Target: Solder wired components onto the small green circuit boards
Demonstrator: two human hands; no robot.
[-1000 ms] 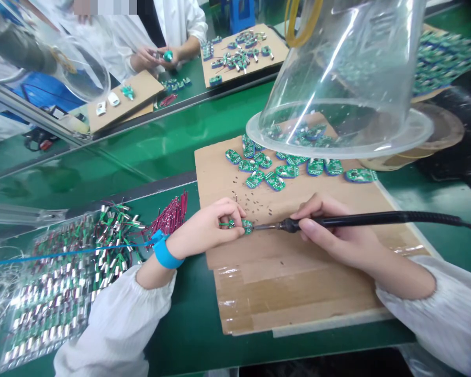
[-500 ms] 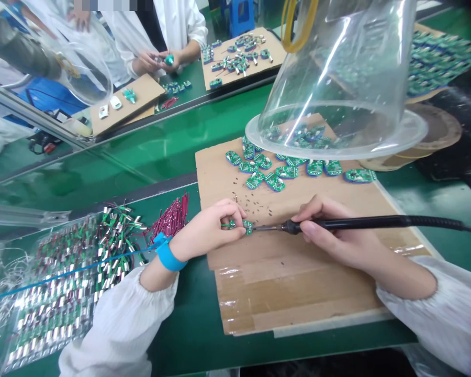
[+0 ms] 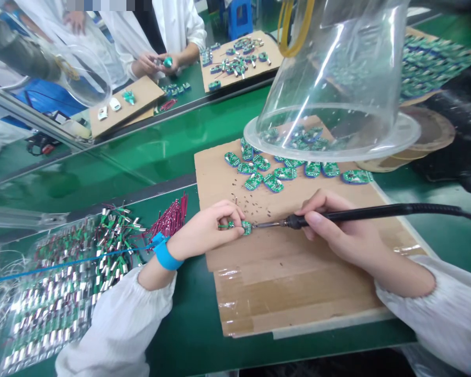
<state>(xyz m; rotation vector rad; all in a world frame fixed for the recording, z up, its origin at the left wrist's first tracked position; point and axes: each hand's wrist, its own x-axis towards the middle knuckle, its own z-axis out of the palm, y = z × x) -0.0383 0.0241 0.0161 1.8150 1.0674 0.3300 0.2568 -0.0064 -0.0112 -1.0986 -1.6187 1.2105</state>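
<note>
My left hand [image 3: 215, 225], with a blue wrist strap [image 3: 167, 252] behind it, pinches a small green circuit board [image 3: 246, 227] over the cardboard sheet [image 3: 282, 272]. Fingers cover part of that board. A black soldering iron [image 3: 349, 213] lies in the closed grip of my right hand [image 3: 337, 225]. Its metal tip points left and meets the board's right edge, though actual contact is too small to make out. Beyond my hands, several more circuit boards [image 3: 273, 183] lie on the cardboard, with dark specks scattered nearer to me.
A clear plastic fume hood [image 3: 329, 104] hangs above the boards. Left of the cardboard lie red wires [image 3: 170, 219] and rows of small silver parts with leads [image 3: 51, 314]. Across a green divider, a person's hands [image 3: 157, 64] hold a small green part. The iron's cord runs off right.
The soldering iron's handle has tilted up slightly at its cord end, and my right hand has shifted a little with it. My left hand keeps hold of the board.
</note>
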